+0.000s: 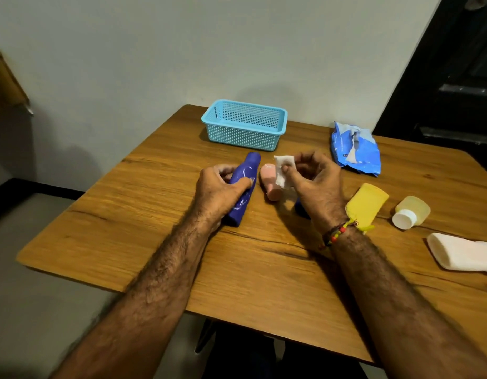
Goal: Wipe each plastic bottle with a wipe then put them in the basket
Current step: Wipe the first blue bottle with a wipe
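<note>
This looks like a room in a home, probably a dining corner: a small wooden table [264, 269] stands pushed against a plain painted wall [182, 50]. Everyday goods lie on it, a blue plastic basket [245, 132] and a torn-open pack of wipes [356, 149]. A dark doorway [455, 77], perhaps, opens at right.

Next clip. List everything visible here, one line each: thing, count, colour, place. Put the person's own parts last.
basket: 1, light blue, far side of table, nothing visible inside
dark blue bottle: 1, lying mid-table, in left hand's grip
pink bottle: 1, lying beside the dark blue bottle
yellow bottle: 1, lying right of right hand
clear bottle: 1, yellowish, white cap, right of the yellow bottle
white bottle: 1, lying at right edge
wipe: 1, white, pinched in right hand
wipes pack: 1, blue, opened, far right
table: 1, wooden
left hand: holds dark blue bottle
right hand: beaded wristband, holds wipe
</note>
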